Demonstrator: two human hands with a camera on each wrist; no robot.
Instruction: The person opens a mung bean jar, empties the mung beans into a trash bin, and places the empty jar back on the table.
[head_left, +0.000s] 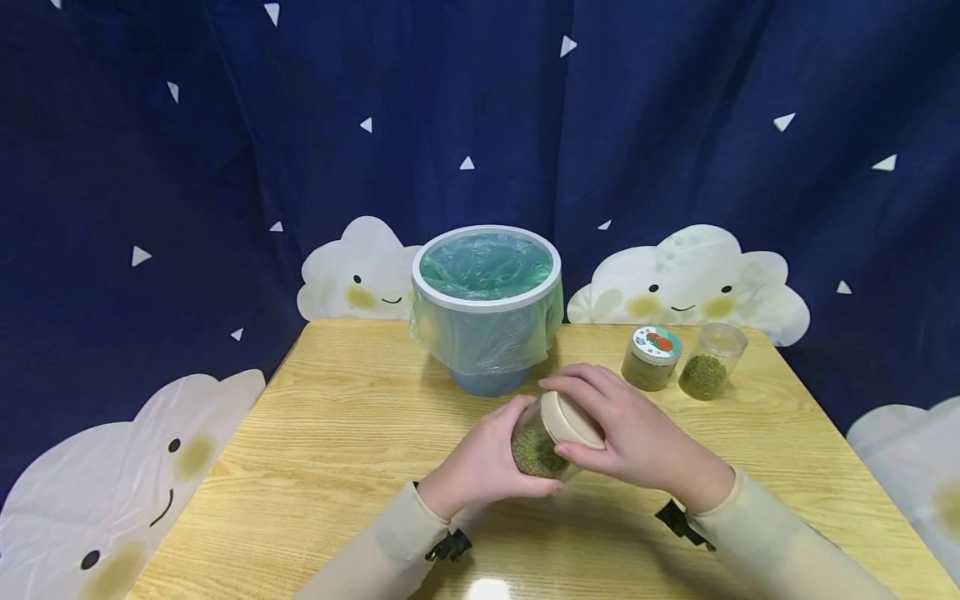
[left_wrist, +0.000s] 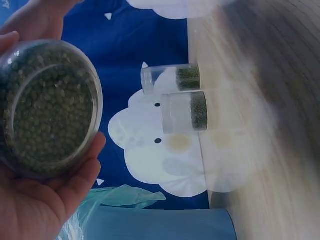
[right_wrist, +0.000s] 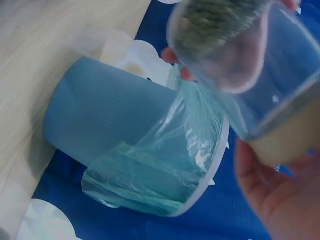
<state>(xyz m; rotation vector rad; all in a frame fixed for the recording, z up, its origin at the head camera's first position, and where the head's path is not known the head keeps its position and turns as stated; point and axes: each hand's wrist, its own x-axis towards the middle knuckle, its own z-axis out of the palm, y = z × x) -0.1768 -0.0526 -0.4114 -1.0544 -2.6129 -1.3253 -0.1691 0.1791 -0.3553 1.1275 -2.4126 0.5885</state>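
Both hands hold a clear jar (head_left: 534,448) of green beans, tilted above the front middle of the table. My left hand (head_left: 483,458) grips the jar's body, fingers wrapped around its lower part. On its cream lid (head_left: 573,421) my right hand (head_left: 626,429) has its fingers and thumb spread around the rim. The left wrist view looks at the jar's round base, with the beans (left_wrist: 52,112) showing through. In the right wrist view the beans (right_wrist: 215,25) lie toward the base and the lid (right_wrist: 290,135) sits on the jar.
A blue bin (head_left: 491,379) with a white rim and green bag liner stands at the back middle. Right of it are a jar with a tomato-patterned lid (head_left: 657,343) and a lidless clear jar (head_left: 705,375) partly filled with green beans. A dark blue curtain (head_left: 465,108) hangs behind the wooden table (head_left: 315,450).
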